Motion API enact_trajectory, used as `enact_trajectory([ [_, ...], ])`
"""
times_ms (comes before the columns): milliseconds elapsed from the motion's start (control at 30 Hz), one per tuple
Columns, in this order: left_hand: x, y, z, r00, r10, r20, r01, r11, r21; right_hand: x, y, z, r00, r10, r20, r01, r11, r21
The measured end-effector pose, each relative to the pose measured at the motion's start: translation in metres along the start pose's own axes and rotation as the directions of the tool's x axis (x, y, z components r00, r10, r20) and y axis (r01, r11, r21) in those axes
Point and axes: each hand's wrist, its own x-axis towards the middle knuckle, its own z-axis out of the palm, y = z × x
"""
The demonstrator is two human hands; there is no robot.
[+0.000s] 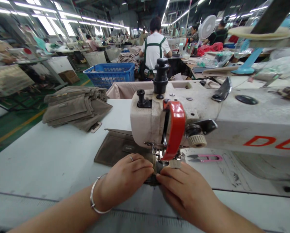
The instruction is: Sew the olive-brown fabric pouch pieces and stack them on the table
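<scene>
A brown fabric piece [116, 147] with a small label lies under the head of a white sewing machine [208, 116]. My left hand [125, 179], with a ring and a silver bracelet, presses on the fabric's near edge just left of the needle area, fingers curled together. My right hand [186, 191] pinches the same dark edge right below the presser foot and the red guard [175, 129]. The fingertips of both hands almost meet at the needle. The fabric between them is mostly hidden.
A stack of folded brown fabric pieces [75, 106] lies at the table's back left. Pink thread snips [204, 158] rest right of the needle. A blue basket [109, 74] stands behind the table. A person in a green apron [154, 48] sits with their back turned; others work farther off.
</scene>
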Motion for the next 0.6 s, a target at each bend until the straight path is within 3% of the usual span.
enact_trajectory([
  [67,0.0012,0.0022,-0.0019,0.999,-0.012,-0.034,0.011,1.0,-0.014,0.0004,-0.0002,0.0013,1.0,0.019,0.024,-0.019,1.0,-0.001],
  [200,0.004,0.0063,-0.004,0.999,-0.029,0.013,0.03,0.997,-0.065,0.0022,-0.0005,0.0031,0.996,0.041,0.082,-0.04,0.999,-0.012],
  [400,0.0085,0.0063,-0.0055,0.997,-0.039,0.067,0.044,0.996,-0.074,0.0016,-0.002,0.0015,0.998,0.018,0.054,-0.016,0.999,-0.041],
  [600,0.003,0.0017,-0.0014,0.999,0.014,0.033,-0.012,0.999,-0.045,0.0014,-0.0032,0.0021,0.996,0.045,0.079,-0.043,0.999,-0.017],
])
